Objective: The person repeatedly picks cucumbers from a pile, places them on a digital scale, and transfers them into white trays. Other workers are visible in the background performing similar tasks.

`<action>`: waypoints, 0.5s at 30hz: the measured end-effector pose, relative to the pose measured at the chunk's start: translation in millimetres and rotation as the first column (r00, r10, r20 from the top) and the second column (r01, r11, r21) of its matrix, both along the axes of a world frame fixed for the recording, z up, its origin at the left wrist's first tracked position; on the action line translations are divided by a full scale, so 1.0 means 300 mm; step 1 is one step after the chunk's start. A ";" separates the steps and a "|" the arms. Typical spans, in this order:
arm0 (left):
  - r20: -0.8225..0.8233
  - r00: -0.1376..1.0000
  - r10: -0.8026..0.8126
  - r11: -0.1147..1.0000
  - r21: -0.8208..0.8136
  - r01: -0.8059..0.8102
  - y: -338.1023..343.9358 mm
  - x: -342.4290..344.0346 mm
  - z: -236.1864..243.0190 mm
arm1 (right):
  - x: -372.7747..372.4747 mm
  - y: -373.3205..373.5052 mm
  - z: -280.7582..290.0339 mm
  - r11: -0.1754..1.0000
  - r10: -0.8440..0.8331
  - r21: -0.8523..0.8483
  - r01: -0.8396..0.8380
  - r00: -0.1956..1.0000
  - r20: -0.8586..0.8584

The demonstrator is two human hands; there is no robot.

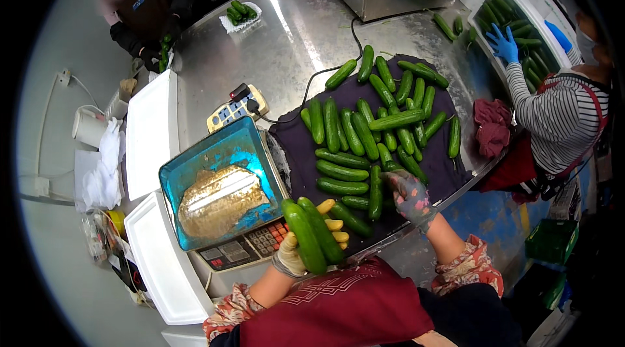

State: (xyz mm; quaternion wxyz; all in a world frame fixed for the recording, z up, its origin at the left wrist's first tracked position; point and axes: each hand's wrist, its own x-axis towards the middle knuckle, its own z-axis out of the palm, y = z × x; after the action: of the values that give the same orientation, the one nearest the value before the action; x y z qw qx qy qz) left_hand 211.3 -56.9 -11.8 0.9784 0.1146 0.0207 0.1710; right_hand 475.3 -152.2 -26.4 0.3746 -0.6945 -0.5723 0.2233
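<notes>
Left hand (290, 258): in a pale yellow glove, grasping two cucumbers (303, 236) side by side, fingers wrapped round them; raised in front of the scale (195, 178), close to its keypad (265, 241).
Right hand (411, 197): in a dark patterned glove, at the near side of the pile (364, 133), fingertips among the fruit; whether it grips one, cannot tell.
Pile: loose on a dark cloth (301, 168), to the right of the scale; some pieces lie across others, several close to the front edge of the table (215, 64).
Scale: pan bare of produce, its surface worn brown in the middle.
Power strip (237, 109): just behind the scale, with a plug in it; the cord (308, 83) runs off past the far side of the cloth.
Risk, grip: the pair could slide apart and drop, since one hand spans two smooth, thick fruits with ends projecting.
Risk, pile: drawing one piece out from under another could set neighbours rolling; the front edge shows no raised lip to stop them.
Risk, cloth: a tug on it could shift the whole pile and disturb the cord.
</notes>
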 end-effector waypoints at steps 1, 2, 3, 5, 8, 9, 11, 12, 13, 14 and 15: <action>0.011 1.000 0.018 1.000 -0.018 -0.017 0.009 0.001 0.019 | 0.007 -0.013 -0.004 0.999 0.011 -0.040 -0.009 0.999 0.044; 0.008 0.999 0.042 0.999 -0.026 -0.041 0.018 -0.007 0.020 | -0.012 -0.013 0.013 0.998 0.041 -0.050 -0.034 0.989 0.143; 0.004 0.998 0.066 0.997 -0.033 -0.066 0.025 -0.016 0.021 | -0.030 -0.011 0.025 0.996 0.073 -0.063 -0.059 0.968 0.241; -0.052 0.990 0.129 0.991 -0.017 -0.130 0.031 -0.044 0.022 | -0.065 -0.008 0.021 0.984 -0.028 -0.163 0.075 0.963 0.269; 0.013 0.982 0.191 0.981 -0.030 -0.190 0.045 -0.082 0.012 | -0.124 0.010 0.043 0.968 -0.146 -0.164 0.189 0.959 0.244; -0.017 0.973 0.231 0.972 -0.029 -0.232 0.038 -0.105 0.027 | -0.135 0.011 0.045 0.975 -0.154 -0.121 0.186 0.959 0.238; -0.072 0.955 0.288 0.958 0.022 -0.287 0.030 -0.157 0.048 | -0.176 0.015 0.077 0.975 -0.166 -0.108 0.195 0.958 0.236; -0.069 0.950 0.304 0.953 0.018 -0.304 0.026 -0.177 0.052 | -0.209 0.004 0.090 0.979 -0.134 -0.125 0.161 0.971 0.197; -0.094 0.940 0.327 0.945 0.023 -0.327 0.016 -0.201 0.051 | -0.235 -0.012 0.070 0.987 -0.010 -0.161 0.027 0.995 0.102; -0.104 0.932 0.348 0.937 0.021 -0.348 0.000 -0.227 0.053 | -0.265 -0.023 0.058 0.976 0.122 -0.180 -0.119 0.992 0.005; -0.113 0.929 0.353 0.935 0.019 -0.353 -0.002 -0.239 0.048 | -0.298 -0.034 0.062 0.967 0.170 -0.194 -0.165 0.985 0.013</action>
State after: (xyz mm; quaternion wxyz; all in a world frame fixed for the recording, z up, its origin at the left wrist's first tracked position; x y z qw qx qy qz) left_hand 139.5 -57.6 2.8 0.9290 0.1178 0.0970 0.3372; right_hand 385.8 -162.4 -7.9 0.2772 -0.6797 -0.6101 0.2981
